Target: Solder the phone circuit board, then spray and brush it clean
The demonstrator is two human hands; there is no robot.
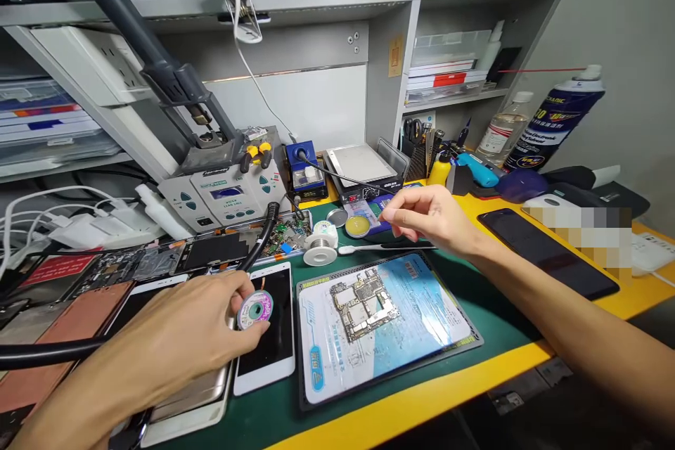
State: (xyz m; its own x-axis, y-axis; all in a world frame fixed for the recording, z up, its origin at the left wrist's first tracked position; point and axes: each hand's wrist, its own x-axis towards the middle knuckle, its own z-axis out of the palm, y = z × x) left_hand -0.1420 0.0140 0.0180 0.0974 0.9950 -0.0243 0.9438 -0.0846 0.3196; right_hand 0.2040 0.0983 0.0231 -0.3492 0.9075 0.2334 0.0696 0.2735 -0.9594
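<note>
My left hand grips a small round spool of desoldering braid with a pink and white label; a bit of copper braid shows at its top. It hovers over a white-framed phone. My right hand is raised behind the work mat, thumb and fingertips pinched together; whatever lies between them, if anything, I cannot make out. A bare phone circuit board rests on the blue and white mat between my hands. Behind it stand a solder wire reel and a tin of yellowish paste.
A hot-air station stands at the back left, beside a blue soldering station and a heating plate. A white-handled brush lies behind the mat. A large black phone and a spray can are at the right.
</note>
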